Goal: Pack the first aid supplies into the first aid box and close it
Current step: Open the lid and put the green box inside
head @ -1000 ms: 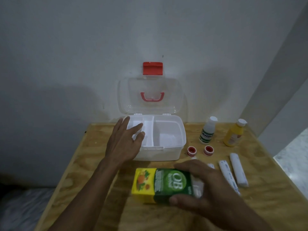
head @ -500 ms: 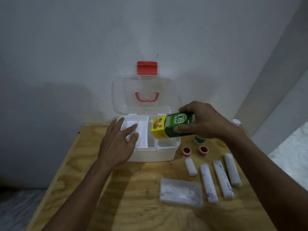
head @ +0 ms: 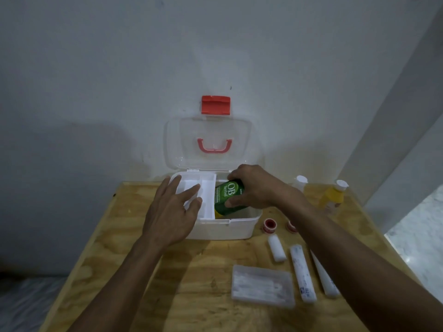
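The white first aid box (head: 236, 227) stands at the back of the wooden table (head: 124, 236), its clear lid (head: 208, 130) with a red latch propped open against the wall. My right hand (head: 256, 188) grips a green and yellow OB herbal carton (head: 226, 197), tilted down inside the box's right compartment. My left hand (head: 171, 212) lies flat with spread fingers on the white insert tray (head: 206, 188) and the box's left front corner.
On the table to the right of the box lie two red tape rolls (head: 269, 225), three white bandage rolls (head: 302, 271) and a flat clear packet (head: 262, 285). A white bottle (head: 300, 182) and a yellow bottle (head: 333, 196) stand at the back right.
My right hand lifted the carton from the table's front, carried it over the box and lowered it into the right compartment. My left hand stayed on the box.
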Tool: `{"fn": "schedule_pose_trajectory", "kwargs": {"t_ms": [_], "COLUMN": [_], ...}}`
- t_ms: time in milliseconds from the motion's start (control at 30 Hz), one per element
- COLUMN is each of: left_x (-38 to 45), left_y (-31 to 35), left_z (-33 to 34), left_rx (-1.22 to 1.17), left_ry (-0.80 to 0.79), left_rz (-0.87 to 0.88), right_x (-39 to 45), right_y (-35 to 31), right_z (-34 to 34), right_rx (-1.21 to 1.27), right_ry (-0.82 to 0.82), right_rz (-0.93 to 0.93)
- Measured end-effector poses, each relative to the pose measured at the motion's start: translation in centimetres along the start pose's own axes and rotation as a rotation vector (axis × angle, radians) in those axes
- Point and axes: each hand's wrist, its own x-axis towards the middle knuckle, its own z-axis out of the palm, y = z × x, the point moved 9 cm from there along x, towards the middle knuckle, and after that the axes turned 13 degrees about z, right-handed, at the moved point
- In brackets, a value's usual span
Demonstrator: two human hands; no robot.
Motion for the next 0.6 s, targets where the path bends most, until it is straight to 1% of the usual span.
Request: {"fn": "schedule_pose_trajectory", "kwargs": {"t_ms": [167,400,600], "left_x": [0.0,0.0,-0.1], "left_y": [-0.1,-0.2,-0.2], "left_z": [0.2,0.1,0.1], "left_rx": [-0.010,-0.010,-0.027], "left_ry": [0.004,0.009,0.012], "left_rz": [0.002,0.006,0.004], "right_x": [0.7,1.3,1.6], "right_y": [0.2,-0.6,-0.3], "right_z": [2.1,4.2,2.7], "right_rx": [-0.030,-0.235,-0.066], "right_ry": [-0.092,-0.157,-0.193], "right_rz": [0.025,-0.005,0.047]}}
